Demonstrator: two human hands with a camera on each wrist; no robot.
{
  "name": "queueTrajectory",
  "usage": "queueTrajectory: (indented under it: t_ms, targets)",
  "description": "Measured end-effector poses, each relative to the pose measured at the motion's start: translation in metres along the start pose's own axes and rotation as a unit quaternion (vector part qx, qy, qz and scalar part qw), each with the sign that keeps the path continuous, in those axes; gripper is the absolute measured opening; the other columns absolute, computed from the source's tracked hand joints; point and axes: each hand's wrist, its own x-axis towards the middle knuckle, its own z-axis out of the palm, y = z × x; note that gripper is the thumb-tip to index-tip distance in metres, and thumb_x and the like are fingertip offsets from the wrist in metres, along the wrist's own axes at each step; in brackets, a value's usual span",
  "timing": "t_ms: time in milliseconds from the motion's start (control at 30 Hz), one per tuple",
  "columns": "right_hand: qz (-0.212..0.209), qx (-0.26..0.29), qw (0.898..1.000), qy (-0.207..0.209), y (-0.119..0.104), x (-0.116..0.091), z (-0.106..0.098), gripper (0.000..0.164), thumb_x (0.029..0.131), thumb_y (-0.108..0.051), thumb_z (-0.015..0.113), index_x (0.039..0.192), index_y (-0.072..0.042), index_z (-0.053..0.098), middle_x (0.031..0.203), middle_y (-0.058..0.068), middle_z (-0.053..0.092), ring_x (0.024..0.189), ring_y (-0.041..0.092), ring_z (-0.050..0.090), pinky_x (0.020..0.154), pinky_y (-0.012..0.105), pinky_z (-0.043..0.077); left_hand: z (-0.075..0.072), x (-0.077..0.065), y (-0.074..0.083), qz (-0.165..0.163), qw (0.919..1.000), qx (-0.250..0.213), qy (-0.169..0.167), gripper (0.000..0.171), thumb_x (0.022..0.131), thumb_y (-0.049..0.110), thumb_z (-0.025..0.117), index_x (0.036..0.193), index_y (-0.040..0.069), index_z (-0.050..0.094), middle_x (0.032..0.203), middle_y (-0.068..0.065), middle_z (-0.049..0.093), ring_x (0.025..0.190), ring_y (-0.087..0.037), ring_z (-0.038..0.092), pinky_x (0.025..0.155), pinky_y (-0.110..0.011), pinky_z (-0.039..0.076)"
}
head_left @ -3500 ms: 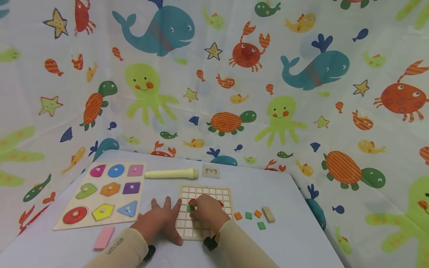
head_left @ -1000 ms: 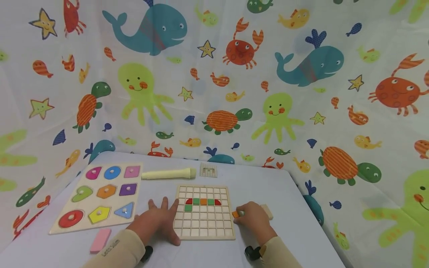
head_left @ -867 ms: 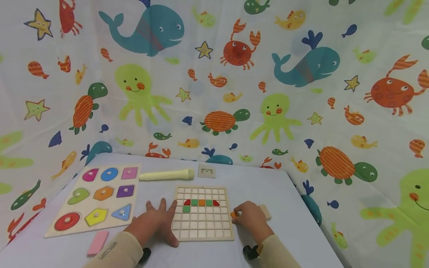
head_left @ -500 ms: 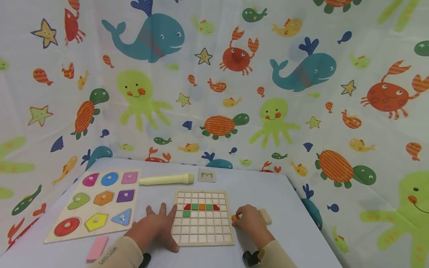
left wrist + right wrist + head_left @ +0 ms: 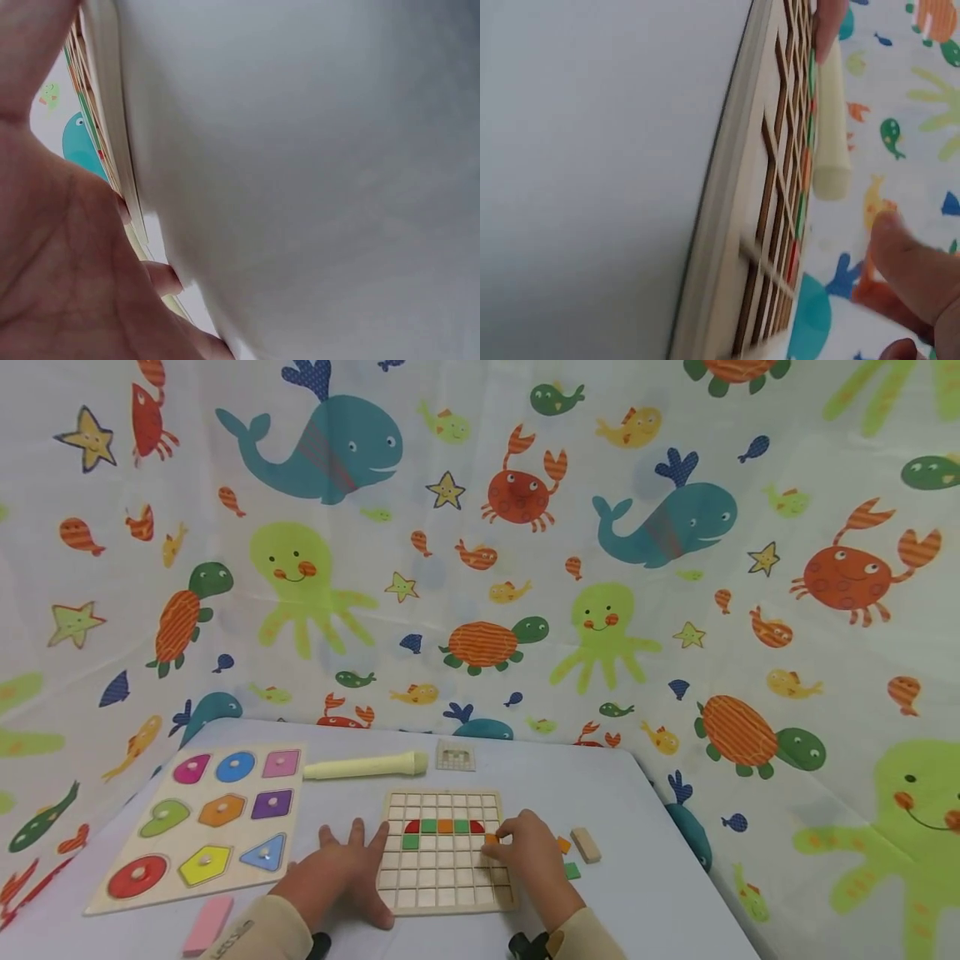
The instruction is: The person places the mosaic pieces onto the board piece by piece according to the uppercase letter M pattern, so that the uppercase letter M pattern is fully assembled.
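A wooden grid board [image 5: 442,889] lies on the table; one row holds a red corner tile [image 5: 412,827], a green, an orange [image 5: 446,826], a green and a second red tile. A green tile [image 5: 410,842] sits below the row's left end. My right hand [image 5: 531,860] pinches an orange square tile [image 5: 491,839] between thumb and finger, over the board's right side. In the right wrist view the right thumb [image 5: 907,262] is beyond the board's edge. My left hand [image 5: 341,868] rests, fingers spread, at the board's left edge; its palm [image 5: 67,255] fills part of the left wrist view.
To the left lies a shape puzzle [image 5: 176,852] with knobbed pieces, and a pink block [image 5: 208,925]. A pale yellow stick [image 5: 367,766] and a small patterned card [image 5: 455,757] lie behind. Right are a loose orange tile [image 5: 563,845], green tile [image 5: 572,871] and wooden block [image 5: 586,845].
The right hand set the green tile below the row's left end, went right to the loose tiles, took an orange one and came back left over the board. The left hand stays put.
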Motion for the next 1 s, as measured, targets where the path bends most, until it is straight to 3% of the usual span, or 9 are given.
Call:
queueTrajectory:
  t_ms: [167, 300, 433, 533, 733, 1000]
  targets:
    - [-0.015, 0.013, 1.0, -0.017, -0.027, -0.005, 0.015, 0.022, 0.084, -0.033, 0.091, 0.075, -0.019, 0.078, 0.088, -0.003, 0.055, 0.075, 0.014, 0.049, 0.061, 0.028, 0.044, 0.002, 0.0, -0.004, 0.002, 1.0, 0.0, 0.007, 0.141, 0.054, 0.067, 0.099, 0.167, 0.017, 0.031, 0.172, -0.032, 0.018, 0.148, -0.078, 0.004, 0.097, -0.1, 0.018]
    - [-0.022, 0.001, 0.998, -0.056, -0.028, -0.004, 0.016, 0.019, 0.084, -0.031, 0.092, 0.095, -0.017, 0.085, 0.095, -0.001, 0.059, 0.081, 0.014, 0.053, 0.068, 0.031, 0.05, 0.003, -0.001, -0.003, 0.0, 1.0, -0.008, 0.006, 0.14, 0.054, 0.066, 0.099, 0.167, 0.018, 0.032, 0.172, -0.031, 0.018, 0.149, -0.077, 0.004, 0.098, -0.1, 0.017]
    - [-0.024, -0.031, 0.995, -0.096, -0.01, 0.0, 0.009, 0.043, 0.082, -0.032, 0.093, 0.122, -0.022, 0.081, 0.102, 0.0, 0.058, 0.085, 0.016, 0.05, 0.071, 0.033, 0.048, 0.002, -0.002, -0.001, -0.002, 0.9999, -0.013, 0.003, 0.14, 0.054, 0.066, 0.1, 0.167, 0.019, 0.032, 0.173, -0.03, 0.017, 0.15, -0.076, 0.003, 0.099, -0.099, 0.017]
    - [-0.042, -0.059, 0.99, -0.122, 0.004, 0.003, 0.003, 0.054, 0.08, -0.035, 0.095, 0.13, -0.026, 0.078, 0.104, 0.001, 0.056, 0.083, 0.017, 0.049, 0.069, 0.032, 0.045, 0.0, -0.002, -0.002, -0.008, 0.9999, -0.014, 0.003, 0.14, 0.054, 0.066, 0.1, 0.167, 0.02, 0.032, 0.174, -0.029, 0.016, 0.151, -0.075, 0.003, 0.1, -0.099, 0.016]
    - [-0.067, -0.069, 0.985, -0.144, 0.012, 0.006, 0.001, 0.041, 0.078, -0.038, 0.096, 0.116, -0.026, 0.083, 0.098, -0.002, 0.055, 0.082, 0.016, 0.049, 0.066, 0.03, 0.043, -0.003, -0.003, -0.003, -0.01, 0.9998, -0.016, 0.006, 0.14, 0.054, 0.065, 0.1, 0.167, 0.02, 0.032, 0.174, -0.03, 0.015, 0.151, -0.074, 0.001, 0.1, -0.099, 0.015]
    - [-0.015, -0.08, 0.992, -0.092, 0.003, -0.004, 0.008, 0.039, 0.073, -0.051, 0.096, 0.093, -0.021, 0.08, 0.093, -0.002, 0.054, 0.077, 0.014, 0.05, 0.064, 0.03, 0.045, -0.001, -0.004, -0.003, -0.006, 0.9999, -0.012, 0.003, 0.139, 0.055, 0.067, 0.099, 0.167, 0.02, 0.031, 0.174, -0.029, 0.016, 0.151, -0.074, 0.003, 0.101, -0.098, 0.017]
